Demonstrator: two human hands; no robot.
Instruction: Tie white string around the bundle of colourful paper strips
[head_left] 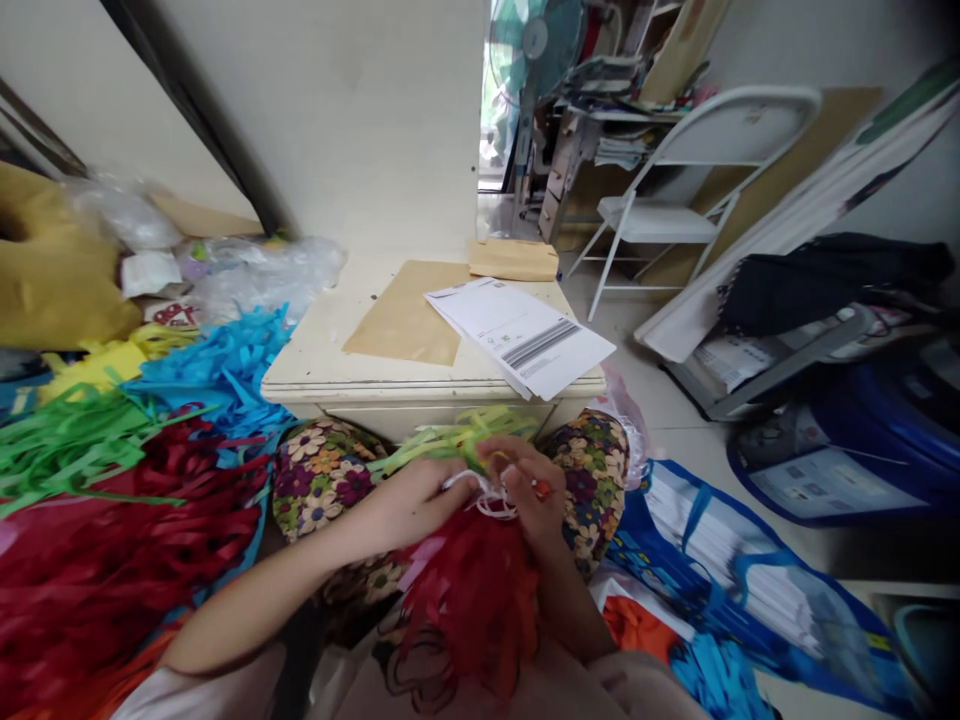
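Observation:
My left hand (420, 500) and my right hand (529, 490) meet over my lap and pinch a white string (487, 497) wound around a bundle of cut paper strips. Light green strips (457, 435) stick out forward from the bundle toward the table. Red strips (469, 590) hang back from it over my lap. My knees, in flowered cloth (322, 470), sit just under the low table's front edge.
A low cream table (330, 350) stands ahead with brown paper (409, 320), printed sheets (525, 340) and an envelope (514, 258). Piles of red (112, 560), green (67, 440) and blue strips (217, 365) lie left. A blue bag (735, 570) and a folding chair (675, 200) are right.

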